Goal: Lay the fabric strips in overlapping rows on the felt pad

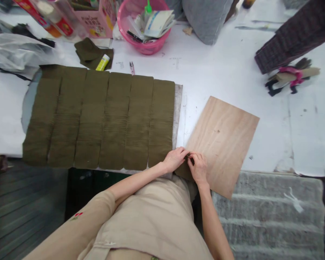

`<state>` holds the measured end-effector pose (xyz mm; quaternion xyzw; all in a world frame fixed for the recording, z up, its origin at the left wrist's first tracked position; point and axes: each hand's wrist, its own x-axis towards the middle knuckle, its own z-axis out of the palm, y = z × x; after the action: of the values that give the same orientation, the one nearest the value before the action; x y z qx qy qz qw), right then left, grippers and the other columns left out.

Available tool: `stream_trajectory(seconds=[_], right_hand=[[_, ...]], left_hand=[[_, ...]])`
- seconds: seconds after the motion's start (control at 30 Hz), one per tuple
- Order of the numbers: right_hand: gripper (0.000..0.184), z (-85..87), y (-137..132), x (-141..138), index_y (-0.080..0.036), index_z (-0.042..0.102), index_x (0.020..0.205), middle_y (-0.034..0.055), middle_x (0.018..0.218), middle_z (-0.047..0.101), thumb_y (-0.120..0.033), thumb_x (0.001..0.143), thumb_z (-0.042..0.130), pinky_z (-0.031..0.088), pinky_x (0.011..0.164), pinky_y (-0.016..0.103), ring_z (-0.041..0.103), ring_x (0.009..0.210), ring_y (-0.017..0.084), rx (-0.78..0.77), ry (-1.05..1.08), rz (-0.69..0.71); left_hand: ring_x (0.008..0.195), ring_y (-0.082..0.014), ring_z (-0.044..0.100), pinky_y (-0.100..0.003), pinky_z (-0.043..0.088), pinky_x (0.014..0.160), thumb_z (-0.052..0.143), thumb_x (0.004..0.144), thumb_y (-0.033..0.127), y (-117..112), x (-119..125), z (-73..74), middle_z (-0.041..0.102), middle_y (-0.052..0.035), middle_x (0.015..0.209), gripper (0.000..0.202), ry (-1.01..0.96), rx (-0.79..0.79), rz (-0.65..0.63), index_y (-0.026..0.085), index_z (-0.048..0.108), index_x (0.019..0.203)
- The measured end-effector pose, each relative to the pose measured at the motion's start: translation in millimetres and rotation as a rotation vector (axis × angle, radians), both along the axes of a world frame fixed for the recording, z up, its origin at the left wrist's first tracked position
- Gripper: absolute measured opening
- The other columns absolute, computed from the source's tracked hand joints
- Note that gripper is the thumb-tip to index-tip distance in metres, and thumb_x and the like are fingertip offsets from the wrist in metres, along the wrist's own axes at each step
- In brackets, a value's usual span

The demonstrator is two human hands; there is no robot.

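Note:
My left hand (176, 158) and my right hand (198, 167) meet at the table's front edge, fingertips pinched close together. Between them is an olive-green fabric piece (183, 171), its upper edge in my fingers and its lower part hanging by my lap. A thin plywood board (224, 139) lies tilted on the table beside and under my right hand, its near corner sticking out past the edge. Left of my hands, overlapping rows of olive-green fabric pieces (116, 119) lie flat on a grey backing (177, 112).
A pink basin (144, 47) of small items, thread snips (132, 68), a yellow tube (103, 62) and folded green fabric (89, 52) are at the back. Bottles (56, 20) and a pink box (93, 23) stand back left. A dark fabric roll (292, 36) and a strip bundle (292, 77) lie right.

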<state>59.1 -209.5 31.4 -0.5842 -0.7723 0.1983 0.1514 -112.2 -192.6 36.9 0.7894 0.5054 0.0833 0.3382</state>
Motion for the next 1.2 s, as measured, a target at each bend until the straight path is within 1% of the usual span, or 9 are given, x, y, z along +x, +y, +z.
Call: stream_trajectory(seconds=[0.17,0.3,0.43,0.57,0.7,0.83,1.0,1.07,1.2], right_hand=[[0.010,0.6,-10,4,-0.020,0.058,0.088,0.0062,0.093,0.067,-0.020,0.091,0.049,0.037,0.090,0.035,0.056,0.094,0.021,0.057,0.048,0.058],[0.013,2.8,-17,11,-0.017,0.061,0.094,0.0072,0.086,0.067,-0.027,0.091,0.053,0.039,0.080,0.035,0.057,0.085,0.022,0.037,-0.005,-0.028],[0.023,4.9,-18,27,-0.019,0.065,0.090,0.0073,0.088,0.068,-0.039,0.089,0.056,0.041,0.080,0.036,0.058,0.083,0.022,-0.140,0.113,-0.133],[0.034,7.9,-16,41,-0.018,0.066,0.086,0.0040,0.082,0.067,-0.050,0.077,0.067,0.046,0.075,0.032,0.059,0.077,0.020,-0.367,0.446,-0.438],[0.039,12.5,-14,46,-0.017,0.068,0.084,0.0025,0.079,0.067,-0.051,0.068,0.074,0.046,0.068,0.029,0.058,0.074,0.018,-0.473,0.586,-0.648],[0.038,12.3,-14,43,-0.017,0.068,0.083,0.0017,0.078,0.066,-0.052,0.069,0.073,0.046,0.067,0.026,0.056,0.073,0.016,-0.500,0.632,-0.676],[0.042,6.8,-15,35,-0.019,0.062,0.078,-0.0008,0.072,0.063,-0.057,0.067,0.073,0.044,0.054,0.023,0.054,0.063,0.013,-0.621,0.733,-0.682],[0.045,6.5,-16,34,-0.020,0.062,0.086,0.0004,0.079,0.067,-0.058,0.065,0.074,0.046,0.053,0.024,0.058,0.064,0.015,-0.696,0.811,-0.706],[0.051,8.5,-20,36,-0.021,0.063,0.100,0.0043,0.090,0.072,-0.054,0.064,0.078,0.054,0.064,0.031,0.066,0.074,0.019,-0.875,0.907,-0.663]], left_hand=[[0.094,-0.0196,0.053,-0.030,0.046,0.079,0.050,0.092,0.021,0,2,-10.1,0.058,-0.0062,0.095,0.012,0.024,0.130,-0.082,0.017,0.061,0.094],[0.092,-0.0188,0.053,-0.028,0.044,0.077,0.056,0.087,0.019,-1,1,-11.4,0.061,-0.0048,0.091,0.004,-0.065,0.092,-0.047,0.018,0.060,0.088],[0.081,-0.0148,0.057,-0.025,0.042,0.070,0.054,0.089,0.023,-5,0,-7.8,0.064,-0.0007,0.086,0.006,-0.234,-0.094,0.083,0.020,0.059,0.091],[0.069,-0.0123,0.057,-0.023,0.041,0.063,0.060,0.086,0.036,-6,2,-6.8,0.064,0.0026,0.077,0.022,-0.388,-0.333,0.243,0.020,0.059,0.100],[0.059,-0.0105,0.054,-0.021,0.038,0.055,0.062,0.083,0.037,-9,2,-7.7,0.058,0.0041,0.066,0.021,-0.512,-0.512,0.273,0.017,0.060,0.087],[0.043,-0.0075,0.047,-0.020,0.035,0.043,0.059,0.084,0.038,-16,-7,-5.4,0.051,0.0069,0.059,0.022,-0.652,-0.735,0.333,0.016,0.055,0.084],[0.041,-0.0083,0.051,-0.018,0.037,0.037,0.057,0.085,0.037,-24,-12,-8.6,0.050,0.0070,0.061,0.022,-0.772,-0.865,0.430,0.017,0.047,0.085],[0.041,-0.0085,0.053,-0.017,0.037,0.036,0.057,0.086,0.039,-27,-8,-11.1,0.051,0.0063,0.064,0.024,-0.794,-0.912,0.449,0.018,0.045,0.088],[0.039,-0.0061,0.051,-0.015,0.035,0.033,0.054,0.089,0.039,-26,-5,-7.2,0.050,0.0059,0.067,0.023,-0.833,-0.880,0.522,0.019,0.041,0.089]])
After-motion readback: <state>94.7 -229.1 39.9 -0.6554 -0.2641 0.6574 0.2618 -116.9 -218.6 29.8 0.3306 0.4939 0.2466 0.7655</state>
